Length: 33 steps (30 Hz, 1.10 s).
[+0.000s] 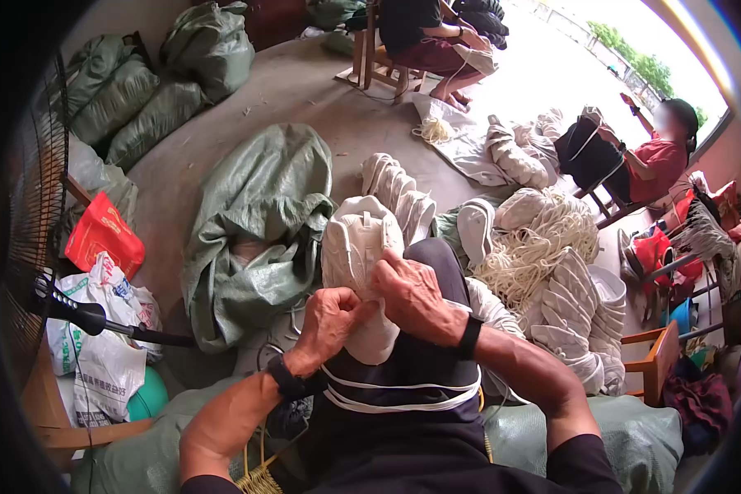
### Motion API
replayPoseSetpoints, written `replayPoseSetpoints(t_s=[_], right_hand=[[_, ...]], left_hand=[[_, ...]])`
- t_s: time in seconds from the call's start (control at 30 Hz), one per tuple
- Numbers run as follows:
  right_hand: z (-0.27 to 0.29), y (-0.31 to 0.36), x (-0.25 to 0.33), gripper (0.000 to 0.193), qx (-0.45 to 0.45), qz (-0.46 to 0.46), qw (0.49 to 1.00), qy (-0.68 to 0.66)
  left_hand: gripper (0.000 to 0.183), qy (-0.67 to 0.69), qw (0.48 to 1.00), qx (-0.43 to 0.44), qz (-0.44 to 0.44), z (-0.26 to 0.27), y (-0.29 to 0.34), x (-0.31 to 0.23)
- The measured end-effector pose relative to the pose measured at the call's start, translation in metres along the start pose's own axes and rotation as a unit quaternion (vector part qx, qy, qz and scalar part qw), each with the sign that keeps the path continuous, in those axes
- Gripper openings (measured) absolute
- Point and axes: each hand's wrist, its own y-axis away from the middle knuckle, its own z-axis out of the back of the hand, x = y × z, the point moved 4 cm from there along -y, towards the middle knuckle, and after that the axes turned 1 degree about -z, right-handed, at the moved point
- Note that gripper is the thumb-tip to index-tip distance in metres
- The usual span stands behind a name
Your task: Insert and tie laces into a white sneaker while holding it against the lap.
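Note:
A beige-white shoe (360,239) rests on my dark-trousered lap, with pale lace showing across its upper. At its lower left, my left hand (331,323) is closed in a pinch, thumb against forefinger. My right hand (416,298) is closed too, its bent fingers against the right side of the lacing. Whatever thin thing lies between the fingertips is too small to make out. White laces (399,403) are looped across my thighs below the shoe. Each wrist wears a dark band.
Beyond my knees stand a row of nested shoes (395,193) and a green woven sack (259,230). Right of me lie a heap of loose laces (543,247) and stacked shoes (570,317). A fan (37,222) stands at left. Two other people sit farther off.

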Motion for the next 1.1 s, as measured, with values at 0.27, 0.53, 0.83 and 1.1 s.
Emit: replayPoseSetpoints(t_s=[0.27,0.53,0.83,1.1], right_hand=[[0.020,0.008,0.005,0.018,-0.006,0.058,0.998,0.016],[0.005,-0.005,0.016,0.023,-0.009,0.065,0.995,0.078],[0.019,0.010,0.004,0.012,-0.048,-0.013,0.999,0.001],[0.002,0.006,-0.005,0.013,-0.011,0.005,0.999,-0.040]], left_hand=[[0.033,0.013,1.000,-0.002,0.007,0.001,0.001,-0.002],[0.029,0.015,1.000,0.013,0.014,0.001,0.000,-0.001],[0.020,-0.111,0.971,-0.142,-0.160,0.015,0.006,-0.037],[0.014,-0.189,0.935,-0.144,-0.263,0.009,-0.001,-0.034]])
